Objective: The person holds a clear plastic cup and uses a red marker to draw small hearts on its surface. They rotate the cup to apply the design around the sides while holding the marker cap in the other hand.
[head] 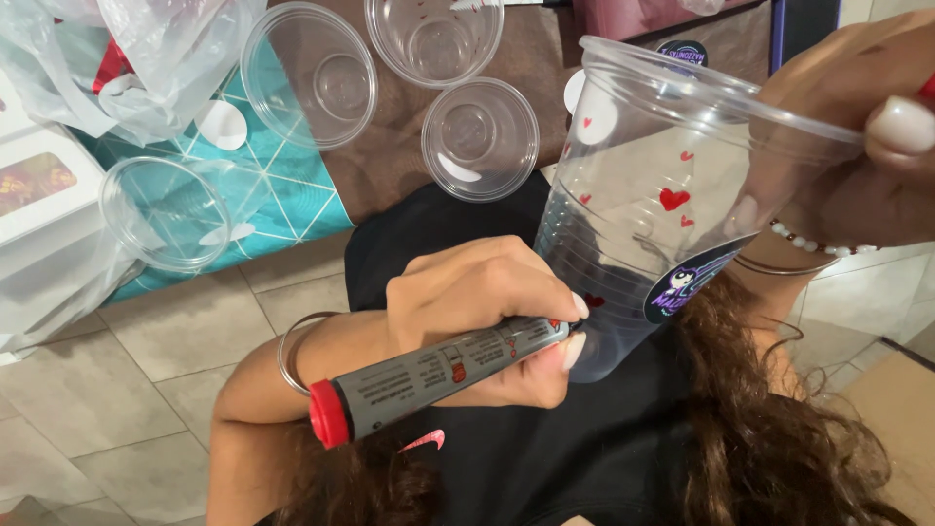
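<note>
Head view: your left hand (487, 312) is clamped on a grey marker w/ red cap (429, 375), tip touching the lower wall of a clear plastic cup (662, 185). Right hand (857, 146) grips the cup's rim and side, holding it tilted in the air over your lap. Step, by my read: drawing small red hearts. Next stroke needs the cup kept steady, light tip pressure. Four more empty cups (310, 73) sit on the bench (292, 195), well apart.

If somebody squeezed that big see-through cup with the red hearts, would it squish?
Probably. The clear cup looks thin-walled and empty, so it is likely light and bendy. The right hand grips its rim while the left hand presses a marker on it. The smooth plastic may be slippery.
</note>
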